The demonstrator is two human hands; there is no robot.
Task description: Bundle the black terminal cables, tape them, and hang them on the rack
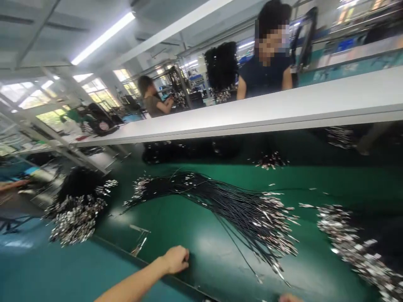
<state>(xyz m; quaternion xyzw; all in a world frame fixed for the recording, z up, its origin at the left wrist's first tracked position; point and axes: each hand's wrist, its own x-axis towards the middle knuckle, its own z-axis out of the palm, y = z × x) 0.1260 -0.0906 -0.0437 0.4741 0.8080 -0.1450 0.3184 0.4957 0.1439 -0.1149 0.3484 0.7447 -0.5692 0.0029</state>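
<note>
Head view: the left hand (176, 259) is at the near edge of the green table (176, 222), with fingers curled inward. Whether it grips anything cannot be told. The right hand (290, 298) shows only partly at the lower border; its state cannot be told.

The bundle of black cables (217, 195) lies on the table, apart from and beyond both hands. Its metal-tipped end fans out on the side toward the right hand; the opposite end lies beyond and left of the left hand. A few small strips (140, 241) lie left of the left hand. A second cable pile (352, 247) is located right of the right hand; a third cable pile (77, 214) is located far left of the left hand. Beyond the bundle runs a white shelf (252, 115), with a co-worker (264, 75) behind it.
</note>
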